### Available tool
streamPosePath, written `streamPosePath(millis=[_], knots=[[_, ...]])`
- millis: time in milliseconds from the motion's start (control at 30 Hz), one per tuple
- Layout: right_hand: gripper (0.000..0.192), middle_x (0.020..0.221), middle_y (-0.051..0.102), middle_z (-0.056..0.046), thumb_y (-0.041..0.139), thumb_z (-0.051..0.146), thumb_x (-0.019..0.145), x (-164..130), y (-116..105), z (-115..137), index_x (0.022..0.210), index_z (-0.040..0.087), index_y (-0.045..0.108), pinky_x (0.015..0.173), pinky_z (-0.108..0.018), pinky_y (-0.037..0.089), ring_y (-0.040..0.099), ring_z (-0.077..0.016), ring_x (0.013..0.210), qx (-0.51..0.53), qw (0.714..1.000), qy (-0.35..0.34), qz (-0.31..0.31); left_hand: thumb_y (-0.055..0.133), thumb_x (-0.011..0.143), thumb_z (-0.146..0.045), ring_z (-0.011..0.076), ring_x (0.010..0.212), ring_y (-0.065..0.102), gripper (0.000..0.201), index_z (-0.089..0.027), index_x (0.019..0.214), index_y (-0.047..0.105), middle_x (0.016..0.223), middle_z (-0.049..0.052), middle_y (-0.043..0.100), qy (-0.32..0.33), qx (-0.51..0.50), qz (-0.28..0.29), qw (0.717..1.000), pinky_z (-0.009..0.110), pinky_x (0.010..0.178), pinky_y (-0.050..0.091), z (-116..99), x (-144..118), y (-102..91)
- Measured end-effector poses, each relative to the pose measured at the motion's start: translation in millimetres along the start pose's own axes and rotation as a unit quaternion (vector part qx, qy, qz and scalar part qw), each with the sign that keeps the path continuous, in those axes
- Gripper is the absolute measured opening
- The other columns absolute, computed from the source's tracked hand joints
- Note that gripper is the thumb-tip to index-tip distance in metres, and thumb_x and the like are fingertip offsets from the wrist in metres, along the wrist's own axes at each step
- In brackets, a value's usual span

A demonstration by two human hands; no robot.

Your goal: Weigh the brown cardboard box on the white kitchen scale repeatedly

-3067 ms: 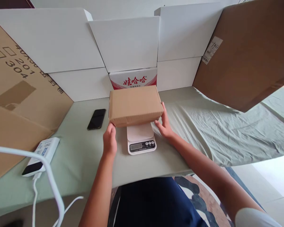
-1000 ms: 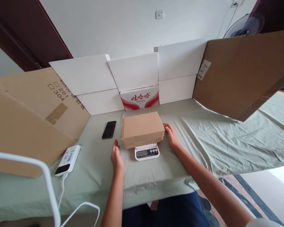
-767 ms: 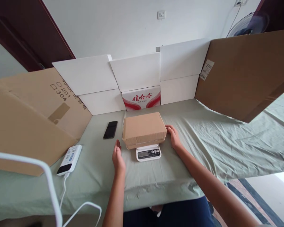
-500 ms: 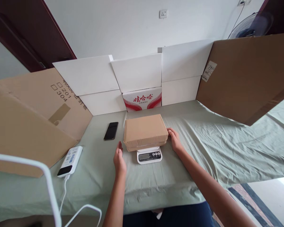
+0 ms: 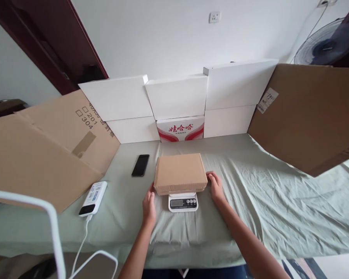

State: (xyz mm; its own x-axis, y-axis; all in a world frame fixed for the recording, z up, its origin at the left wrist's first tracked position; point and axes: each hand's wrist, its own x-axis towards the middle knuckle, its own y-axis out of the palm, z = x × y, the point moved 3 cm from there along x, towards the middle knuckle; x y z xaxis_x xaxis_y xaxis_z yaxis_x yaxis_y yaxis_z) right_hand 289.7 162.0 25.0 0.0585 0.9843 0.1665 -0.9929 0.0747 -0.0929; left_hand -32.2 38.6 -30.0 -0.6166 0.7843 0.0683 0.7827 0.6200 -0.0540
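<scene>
Both hands had closed in on the box (image 5: 180, 173) since half a second earlier: the left hand (image 5: 149, 202), which had hovered apart from it, now reached its near left corner, and the right hand (image 5: 215, 185) lay against its right side. Neither gripped; the fingers were loosely open, flat to the cardboard.

The box was plain brown corrugated card, a shut, flat oblong with crisp edges. It sat on the scale (image 5: 183, 202), a small white plastic unit with rounded corners, whose grey display and dark buttons showed just in front of the box. Box and scale stood mid-counter, toward the near edge.

The counter (image 5: 250, 201) was draped in pale green cloth, smooth near the scale and creased to the right, where it lay bare out to the right edge. A glossy black phone (image 5: 140, 165) lay flat just left of the box, apart from it. A white power bank (image 5: 93, 198) with a white cable (image 5: 82, 248) sat near the left front edge.

White card panels (image 5: 177, 97) and a red-printed carton (image 5: 180, 128) walled the far edge. Big brown cardboard sheets leaned in at the left (image 5: 40, 155) and the right (image 5: 311, 116), narrowing the room at both sides.
</scene>
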Motion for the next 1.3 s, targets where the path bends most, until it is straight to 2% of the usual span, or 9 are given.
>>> streamPosePath(millis=[100, 267, 367, 500, 667, 800, 967, 1300], knots=[[0.032, 0.073, 0.068, -0.004, 0.05, 0.05, 0.091, -1, -1, 1, 0.081, 0.025, 0.067, 0.073, -0.035, 0.05, 0.062, -0.0243, 0.075, 0.0, 1.0, 0.005, 0.012, 0.059, 0.091, -0.051, 0.0306, 0.14, 0.062, 0.049, -0.024, 0.128, 0.075, 0.141, 0.011, 0.073, -0.001, -0.001, -0.005, 1.0, 0.042, 0.122, 0.044, -2, 0, -0.6], [0.033, 0.07, 0.064, -0.002, 0.052, 0.05, 0.09, -3, -1, 9, 0.075, 0.024, 0.065, 0.068, -0.033, 0.047, 0.059, -0.0221, 0.07, -0.021, 0.999, 0.014, 0.03, 0.059, 0.091, -0.05, 0.0308, 0.143, 0.059, 0.055, -0.023, 0.139, 0.069, 0.151, 0.011, 0.066, -0.021, -0.028, -0.018, 0.999, 0.044, 0.124, 0.042, -3, -3, -0.5], [0.032, 0.067, 0.061, -0.002, 0.051, 0.048, 0.089, -5, 2, 15, 0.071, 0.024, 0.062, 0.066, -0.032, 0.046, 0.056, -0.0213, 0.068, -0.038, 0.999, 0.014, 0.033, 0.059, 0.091, -0.051, 0.0322, 0.143, 0.059, 0.055, -0.023, 0.137, 0.07, 0.15, 0.011, 0.066, -0.032, -0.023, -0.019, 0.999, 0.046, 0.124, 0.043, -4, -5, -1.0], [0.032, 0.065, 0.058, -0.001, 0.049, 0.048, 0.088, -6, 6, 14, 0.07, 0.024, 0.059, 0.065, -0.031, 0.044, 0.054, -0.02, 0.066, -0.034, 0.999, 0.02, 0.009, 0.057, 0.091, -0.049, 0.034, 0.144, 0.058, 0.05, -0.022, 0.129, 0.073, 0.143, 0.013, 0.07, -0.015, 0.018, 0.008, 1.0, 0.047, 0.125, 0.04, -7, -3, -1.3], [0.028, 0.065, 0.061, 0.0, 0.053, 0.045, 0.084, -4, 9, 7, 0.072, 0.022, 0.065, 0.067, -0.029, 0.042, 0.054, -0.0184, 0.068, -0.024, 0.999, 0.023, -0.014, 0.049, 0.094, -0.042, 0.0319, 0.144, 0.058, 0.051, -0.021, 0.138, 0.068, 0.146, 0.013, 0.068, 0.0, 0.04, 0.029, 0.999, 0.045, 0.123, 0.042, -11, -4, -0.5], [0.028, 0.062, 0.058, 0.002, 0.053, 0.045, 0.084, -2, 8, 3, 0.068, 0.022, 0.062, 0.066, -0.028, 0.04, 0.053, -0.0167, 0.065, -0.036, 0.999, 0.014, -0.027, 0.049, 0.095, -0.04, 0.0308, 0.141, 0.06, 0.051, -0.024, 0.138, 0.069, 0.146, 0.012, 0.069, 0.011, 0.039, 0.037, 0.999, 0.043, 0.122, 0.044, -5, -2, 0.0], [0.03, 0.064, 0.059, 0.002, 0.052, 0.045, 0.085, -2, 7, -2, 0.068, 0.022, 0.06, 0.065, -0.027, 0.04, 0.054, -0.0163, 0.066, -0.047, 0.999, 0.007, -0.025, 0.051, 0.092, -0.036, 0.0321, 0.14, 0.061, 0.051, -0.02, 0.136, 0.071, 0.144, 0.012, 0.071, 0.034, 0.037, 0.014, 0.999, 0.048, 0.123, 0.041, 1, 3, -0.1], [0.026, 0.062, 0.057, 0.002, 0.05, 0.043, 0.083, -2, 10, 1, 0.068, 0.023, 0.056, 0.062, -0.028, 0.039, 0.052, -0.0157, 0.064, -0.025, 0.999, 0.012, -0.017, 0.051, 0.092, -0.036, 0.0311, 0.14, 0.061, 0.054, -0.015, 0.137, 0.07, 0.146, 0.016, 0.069, 0.049, 0.0, -0.005, 0.999, 0.047, 0.122, 0.042, -8, 4, 5.1]])
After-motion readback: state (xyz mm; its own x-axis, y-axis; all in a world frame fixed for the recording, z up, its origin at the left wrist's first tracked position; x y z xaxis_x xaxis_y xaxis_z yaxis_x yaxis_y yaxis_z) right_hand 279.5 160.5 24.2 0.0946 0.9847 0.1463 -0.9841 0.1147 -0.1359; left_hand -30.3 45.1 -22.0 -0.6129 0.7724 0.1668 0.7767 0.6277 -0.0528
